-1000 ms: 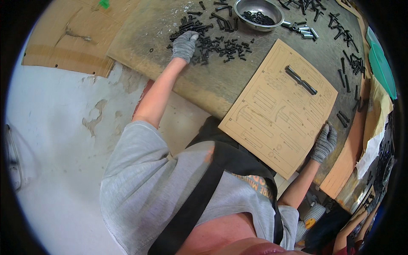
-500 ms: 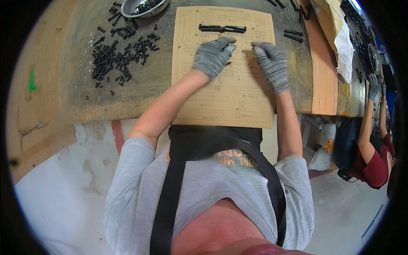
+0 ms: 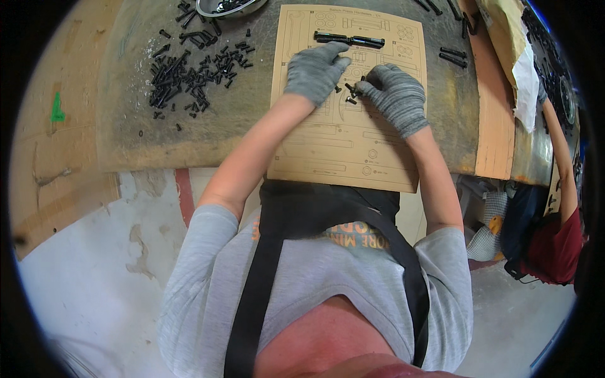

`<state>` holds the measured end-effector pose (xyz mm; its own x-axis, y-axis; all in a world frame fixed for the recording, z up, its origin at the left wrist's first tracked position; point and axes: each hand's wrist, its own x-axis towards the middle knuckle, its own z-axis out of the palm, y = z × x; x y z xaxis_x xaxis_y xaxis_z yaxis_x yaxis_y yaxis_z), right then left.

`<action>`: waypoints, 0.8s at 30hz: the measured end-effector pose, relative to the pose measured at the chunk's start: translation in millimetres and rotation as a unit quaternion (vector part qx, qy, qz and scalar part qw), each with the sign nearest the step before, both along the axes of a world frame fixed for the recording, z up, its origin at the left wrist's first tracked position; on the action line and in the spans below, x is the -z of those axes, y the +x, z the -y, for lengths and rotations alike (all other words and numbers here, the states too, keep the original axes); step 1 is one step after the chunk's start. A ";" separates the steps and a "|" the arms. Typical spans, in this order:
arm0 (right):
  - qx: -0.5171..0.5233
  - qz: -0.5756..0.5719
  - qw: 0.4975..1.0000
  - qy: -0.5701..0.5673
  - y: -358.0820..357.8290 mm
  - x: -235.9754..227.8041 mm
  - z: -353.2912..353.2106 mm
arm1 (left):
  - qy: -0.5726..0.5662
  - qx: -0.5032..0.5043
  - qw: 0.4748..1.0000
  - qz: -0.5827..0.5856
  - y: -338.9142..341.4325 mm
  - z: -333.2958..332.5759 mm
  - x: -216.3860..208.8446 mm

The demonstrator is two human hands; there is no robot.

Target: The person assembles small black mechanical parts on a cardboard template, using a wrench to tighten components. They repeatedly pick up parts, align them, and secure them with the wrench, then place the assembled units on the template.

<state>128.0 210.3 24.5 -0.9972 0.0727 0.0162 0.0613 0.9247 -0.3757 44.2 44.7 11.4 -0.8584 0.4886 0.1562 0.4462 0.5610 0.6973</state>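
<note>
A brown printed cardboard sheet [image 3: 315, 151] lies before me, with outlines of hardware on it. Two long black bolts [image 3: 348, 40] rest end to end near its top. My left hand [image 3: 317, 72], in a grey knit glove, is just below them, thumb and forefinger apart, holding nothing that I can see. Several small black screws [image 3: 350, 100] lie loose between my hands. My right hand [image 3: 395, 97], gloved the same way, is curled at these screws; one appears between its thumb and fingertips.
A heap of black bolts and screws [image 3: 170, 82] covers the table [image 3: 214, 135] on the left. Behind it stands a metal bowl [image 3: 239, 11] with black parts. At right are two bolts [image 3: 454, 57], a paper bag [image 3: 504, 31] and a co-worker's arm [image 3: 562, 151].
Several small screws now show on the sheet where one showed before. My right hand has moved down and left toward them. My left hand has spread nearer the long bolts. The view has shifted slightly.
</note>
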 end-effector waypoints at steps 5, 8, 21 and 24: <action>0.002 -0.036 0.997 0.069 -17.9 4.3 -4.9 | -0.114 0.040 0.987 -0.103 -9.0 -29.8 2.2; -0.030 -0.077 0.996 0.032 -27.0 10.3 -24.7 | -0.130 0.048 0.984 -0.109 -6.6 -24.9 2.4; -0.072 -0.117 0.990 -0.043 -46.1 25.4 -35.6 | -0.050 0.057 0.997 -0.027 -6.8 -25.3 5.0; -0.063 -0.118 0.990 -0.049 -47.4 27.8 -34.6 | -0.046 0.051 0.997 0.018 -6.0 -28.3 3.4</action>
<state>80.6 244.9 -3.3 -0.9678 -0.0400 0.2487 -0.1529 0.8780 -0.4535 38.2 73.0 8.0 -0.8083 0.5840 0.0755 0.4788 0.5771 0.6616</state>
